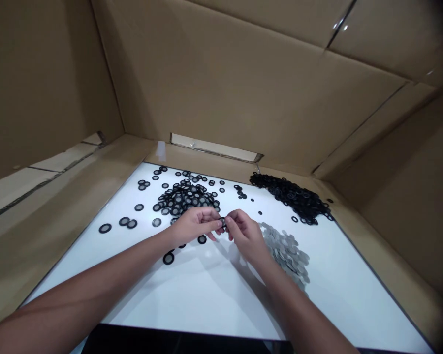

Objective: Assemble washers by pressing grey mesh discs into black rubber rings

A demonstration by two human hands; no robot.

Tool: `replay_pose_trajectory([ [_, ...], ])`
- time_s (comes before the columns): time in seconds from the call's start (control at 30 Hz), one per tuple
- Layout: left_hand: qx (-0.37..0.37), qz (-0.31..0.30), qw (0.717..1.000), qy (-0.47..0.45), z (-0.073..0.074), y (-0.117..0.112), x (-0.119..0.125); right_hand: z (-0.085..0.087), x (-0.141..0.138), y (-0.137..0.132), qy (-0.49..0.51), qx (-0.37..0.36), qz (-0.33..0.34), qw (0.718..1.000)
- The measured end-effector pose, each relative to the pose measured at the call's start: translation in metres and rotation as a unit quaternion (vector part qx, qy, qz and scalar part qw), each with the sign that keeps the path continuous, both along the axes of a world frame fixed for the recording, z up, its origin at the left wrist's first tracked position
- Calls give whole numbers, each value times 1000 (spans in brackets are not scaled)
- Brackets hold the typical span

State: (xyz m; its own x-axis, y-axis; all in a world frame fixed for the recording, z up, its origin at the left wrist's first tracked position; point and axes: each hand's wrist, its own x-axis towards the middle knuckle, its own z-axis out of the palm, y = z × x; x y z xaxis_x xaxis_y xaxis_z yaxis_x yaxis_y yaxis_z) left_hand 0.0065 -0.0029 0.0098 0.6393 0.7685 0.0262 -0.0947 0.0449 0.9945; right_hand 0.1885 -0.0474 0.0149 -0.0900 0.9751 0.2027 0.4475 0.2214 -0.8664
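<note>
Between the fingertips of my left hand [195,226] and my right hand [245,235] is a small black rubber ring [223,222], mostly hidden by my fingers. Both hands pinch it from either side. Just behind my left hand lies a heap of black rings with grey mesh centres [182,199], and more of them are scattered to its left. One such ring [202,239] rests just below my left fingers. Beside my right hand is a pile of loose grey mesh discs [286,254].
A heap of plain black rubber rings [291,197] lies at the back right of the white lit panel [206,295]. Cardboard walls [206,73] surround the panel on the left, back and right. A dark strip [177,339] runs along the near edge.
</note>
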Motion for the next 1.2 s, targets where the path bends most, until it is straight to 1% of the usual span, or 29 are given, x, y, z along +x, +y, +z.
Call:
replay_pose_trajectory([
  [0.07,-3,-10,1000,10,0,-1,0,-2,1,1,-4,-12,29,1000],
  [0.13,0,-18,1000,21,-1,-1,1,-3,0,1,-12,-12,39,999],
  [0.37,3,-27,999,17,-3,0,0,-5,-2,0,-11,-16,32,999],
  [0.5,8,-21,1000,16,-3,0,1,-4,0,0,-51,14,34,998],
  [0.57,4,-24,1000,18,-2,0,0,-5,1,1,-56,19,32,998],
  [0.8,-9,-33,999,7,-2,1,-1,-9,2,2,-29,10,26,999],
  [0.9,-11,-25,1000,-2,-3,2,-1,-7,1,1,-12,3,41,999],
  [1.03,-17,-15,1000,-4,-2,3,-1,-5,-1,-1,-15,6,55,998],
  [1.2,-37,-32,999,6,1,2,-3,-8,-2,-1,-12,18,38,999],
])
